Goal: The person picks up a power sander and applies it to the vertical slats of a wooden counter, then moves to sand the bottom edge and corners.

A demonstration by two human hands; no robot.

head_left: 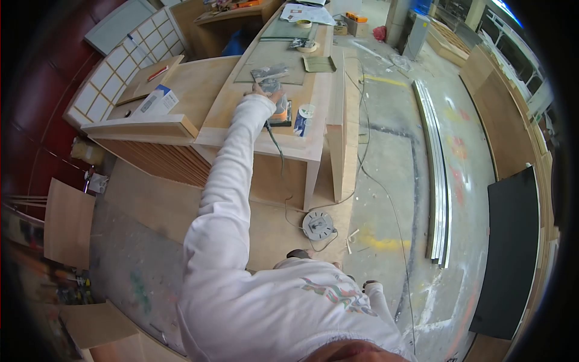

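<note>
My left hand [265, 92] reaches out over the bench top and is wrapped round a grey and orange power tool that looks like a sander [280, 110]. A dark cord [276, 142] hangs from the tool over the bench's front edge. Right beside it lies a blue and white packet [304, 119]. A clear sheet, apparently glass [244, 73], lies on the bench behind the tool. My right hand [371, 283] is low near my body, at the end of the white sleeve; its fingers are too small and dark to make out.
Tape rolls [303, 24] and papers [304, 13] lie farther back on the bench [220, 111]. On the floor are a cable reel [318, 225], a loose cable [389, 193] and long metal profiles [435, 175]. A box [158, 101] stands left; boards [509, 241] lean right.
</note>
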